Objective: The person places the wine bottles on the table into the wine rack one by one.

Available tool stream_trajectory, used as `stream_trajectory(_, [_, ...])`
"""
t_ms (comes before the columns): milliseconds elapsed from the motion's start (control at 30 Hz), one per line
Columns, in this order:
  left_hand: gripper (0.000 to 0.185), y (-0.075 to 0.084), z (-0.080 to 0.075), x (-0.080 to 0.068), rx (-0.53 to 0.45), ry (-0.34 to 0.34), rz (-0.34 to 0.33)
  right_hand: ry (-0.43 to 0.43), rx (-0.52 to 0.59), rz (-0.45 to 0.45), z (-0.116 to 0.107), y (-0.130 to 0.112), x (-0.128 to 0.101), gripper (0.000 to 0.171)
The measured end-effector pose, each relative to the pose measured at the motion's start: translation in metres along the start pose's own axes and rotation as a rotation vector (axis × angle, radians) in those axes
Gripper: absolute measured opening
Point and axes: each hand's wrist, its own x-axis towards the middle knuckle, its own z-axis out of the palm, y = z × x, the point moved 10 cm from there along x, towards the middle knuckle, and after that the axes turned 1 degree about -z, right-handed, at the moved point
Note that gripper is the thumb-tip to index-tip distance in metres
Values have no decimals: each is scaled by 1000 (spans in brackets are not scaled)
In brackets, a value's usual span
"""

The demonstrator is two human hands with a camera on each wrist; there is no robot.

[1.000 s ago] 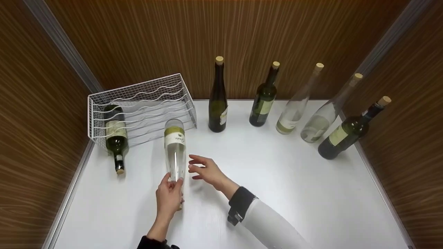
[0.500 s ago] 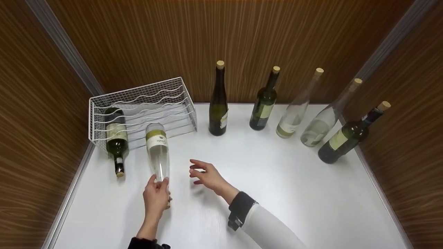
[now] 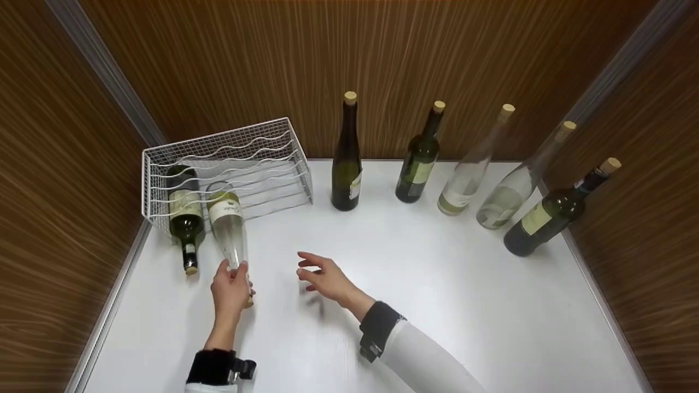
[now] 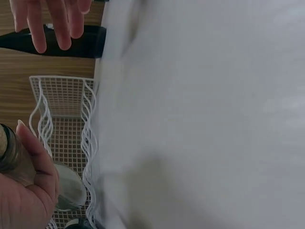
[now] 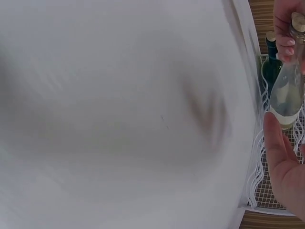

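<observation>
My left hand (image 3: 229,292) grips the neck of a clear wine bottle (image 3: 227,221), whose corked end points toward me. The bottle's base reaches in among the wavy wires of a white wire rack (image 3: 273,164). Just left of it, a dark green wine bottle (image 3: 185,210) lies in the rack with its cork toward me. In the right wrist view, the clear bottle (image 5: 288,90) shows its pale label and base over the rack (image 5: 267,191). My right hand (image 3: 330,278) hovers over the white table with fingers loosely bent, holding nothing.
A dark bottle (image 3: 346,164) stands upright right of the rack. Farther right stand a green bottle (image 3: 419,164), two clear bottles (image 3: 464,177) and another green bottle (image 3: 551,213), all corked. Wood-grain panels (image 3: 382,54) enclose the white table (image 3: 437,305) at back and sides.
My left hand has carried the clear bottle leftward and then forward, bringing its base into the rack beside the green bottle. My right hand has stayed nearly in place.
</observation>
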Motion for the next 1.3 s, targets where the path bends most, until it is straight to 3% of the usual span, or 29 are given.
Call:
stream_trajectory(433, [67,-3,-18,45,4,0,-4,-12,-178,-18,7,2,12,49])
stream_trajectory(633, [66,1,-21,62,6,1,2,-13,-323,-66,9,-6,15,50])
stream_trajectory(933, [70,-3,-18,79,-20,-53,-72,-25,-467,-139,13,-15,25,52])
stream_trajectory(1300, [67,-8,-12,92,-15,-61,-64,-40,-569,-172,15,-16,26,53])
